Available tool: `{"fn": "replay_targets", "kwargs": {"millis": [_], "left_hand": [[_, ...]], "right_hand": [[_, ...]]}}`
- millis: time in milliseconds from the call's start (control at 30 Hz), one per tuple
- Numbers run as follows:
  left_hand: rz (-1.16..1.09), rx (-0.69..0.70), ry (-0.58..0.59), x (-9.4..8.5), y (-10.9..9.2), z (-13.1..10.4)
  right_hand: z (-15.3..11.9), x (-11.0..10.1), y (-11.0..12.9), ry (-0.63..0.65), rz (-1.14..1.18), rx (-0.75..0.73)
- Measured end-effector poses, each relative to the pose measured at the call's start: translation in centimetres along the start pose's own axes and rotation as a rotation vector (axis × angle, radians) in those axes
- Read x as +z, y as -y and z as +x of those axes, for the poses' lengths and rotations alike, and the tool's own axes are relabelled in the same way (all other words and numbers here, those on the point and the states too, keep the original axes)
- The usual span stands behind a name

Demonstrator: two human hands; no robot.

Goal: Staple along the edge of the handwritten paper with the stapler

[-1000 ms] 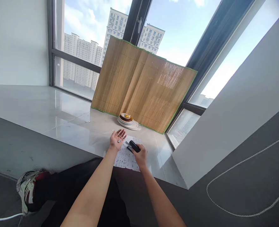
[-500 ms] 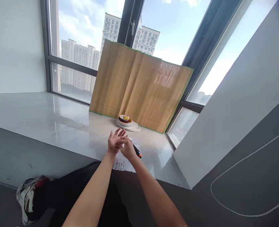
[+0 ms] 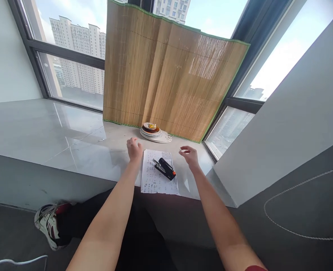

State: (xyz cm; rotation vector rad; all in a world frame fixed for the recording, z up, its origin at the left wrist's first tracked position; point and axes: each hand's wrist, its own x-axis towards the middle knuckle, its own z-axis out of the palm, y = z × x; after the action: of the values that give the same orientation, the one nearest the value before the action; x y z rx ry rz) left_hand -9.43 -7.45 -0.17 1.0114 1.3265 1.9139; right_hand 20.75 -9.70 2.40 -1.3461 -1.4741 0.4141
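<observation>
A black stapler [image 3: 166,168] with an orange spot at one end lies opened up on a sheet of paper [image 3: 149,178] covered in handwriting. To the left of the paper, my left hand [image 3: 134,149] hovers with its fingers curled in; whatever it may hold is hidden. On the other side, my right hand [image 3: 189,155] pinches thumb and fingertips together, with a tiny whitish bit at the tips, too small to name. Neither hand touches the stapler.
Behind the paper is a stack of plates [image 3: 152,132] on the tiled window ledge [image 3: 81,150]. A bamboo mat [image 3: 166,75] leans against the windows. A wall [image 3: 268,124] slopes in on the right, with a beaded cord [image 3: 301,236] hanging beside it.
My hands were together over the paper, right fingers at the open left palm. They have moved apart to either side, the left fingers have curled, and the stapler is uncovered. The view has shifted downward.
</observation>
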Motion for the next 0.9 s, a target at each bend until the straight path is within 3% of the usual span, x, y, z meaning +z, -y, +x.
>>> {"fn": "replay_targets", "kwargs": {"millis": [67,133,267,400,567,900], "left_hand": [[0.215,0.062,-0.002,-0.2,1.6,1.5],[0.268,0.053,0.036,-0.1,3.1,2.4],[0.170,-0.034,0.055,0.7,4.9,3.1],[0.240,-0.066,0.120,0.6,5.4,3.2],[0.397,-0.062,0.182,-1.1,4.7,2.6],[0.581,0.044,0.138,-2.8,2.7,-0.5]], "right_hand": [[1.3,-1.3,-4.1,-0.068,-0.103,0.178],[1.9,-1.6,-7.1,-0.095,-0.158,0.225],[2.1,-0.9,-10.0,-0.111,-0.230,0.246],[2.3,-0.4,-10.5,-0.096,-0.260,0.230],[1.7,-0.6,-10.0,-0.111,-0.251,0.187],[-4.7,0.2,-7.0,-0.019,-0.187,0.072]]}}
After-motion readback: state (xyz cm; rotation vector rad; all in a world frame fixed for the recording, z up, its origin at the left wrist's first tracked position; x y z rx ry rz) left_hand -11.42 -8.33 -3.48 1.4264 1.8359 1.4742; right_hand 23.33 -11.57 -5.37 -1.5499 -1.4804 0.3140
